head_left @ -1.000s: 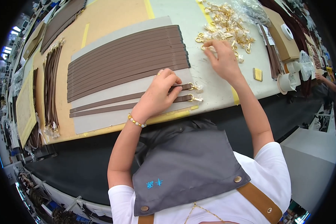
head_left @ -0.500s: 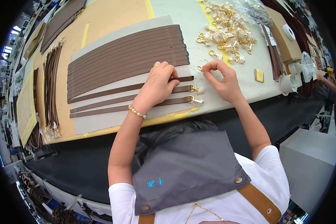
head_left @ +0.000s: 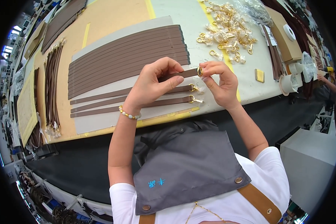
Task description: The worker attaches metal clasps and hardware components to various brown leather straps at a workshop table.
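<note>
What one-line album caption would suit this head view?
Left hand holds a brown strap while right hand fits a gold clasp on its end.

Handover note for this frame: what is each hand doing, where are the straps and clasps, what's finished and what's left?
Left hand: pinches the end of a brown strap, lifted off the grey board.
Right hand: holds a gold clasp at that strap's tip.
Done: two straps with clasps lie on the board in front.
Left: the stack of bare straps behind; loose clasps are heaped further back on the right.
</note>
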Tool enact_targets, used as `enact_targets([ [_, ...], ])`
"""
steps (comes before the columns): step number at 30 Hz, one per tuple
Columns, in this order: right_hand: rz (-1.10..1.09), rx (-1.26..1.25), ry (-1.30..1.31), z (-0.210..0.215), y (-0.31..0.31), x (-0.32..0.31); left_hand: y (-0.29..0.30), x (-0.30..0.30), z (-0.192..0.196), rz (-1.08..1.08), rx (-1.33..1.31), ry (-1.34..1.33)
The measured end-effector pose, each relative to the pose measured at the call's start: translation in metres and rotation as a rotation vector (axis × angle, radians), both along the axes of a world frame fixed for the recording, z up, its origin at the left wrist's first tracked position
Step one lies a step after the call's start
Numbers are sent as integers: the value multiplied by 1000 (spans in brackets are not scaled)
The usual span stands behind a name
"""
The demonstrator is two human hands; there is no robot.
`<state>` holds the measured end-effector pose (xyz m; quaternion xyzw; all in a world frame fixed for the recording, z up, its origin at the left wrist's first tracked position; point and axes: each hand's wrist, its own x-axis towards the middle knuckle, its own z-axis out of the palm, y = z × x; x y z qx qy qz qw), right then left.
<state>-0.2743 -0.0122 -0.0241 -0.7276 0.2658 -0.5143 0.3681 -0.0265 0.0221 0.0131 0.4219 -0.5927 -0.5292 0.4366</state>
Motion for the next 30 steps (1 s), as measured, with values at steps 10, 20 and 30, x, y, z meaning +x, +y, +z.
enact_targets([
  [10,464,590,-240,3,11,8,11,-10,0,17,-37,-28],
  [20,782,921,-528,-5,8,-1,29,-25,13,76,-260,-70],
  [30,672,1063,-53,46,11,-4,38,-32,23,72,-431,-258],
])
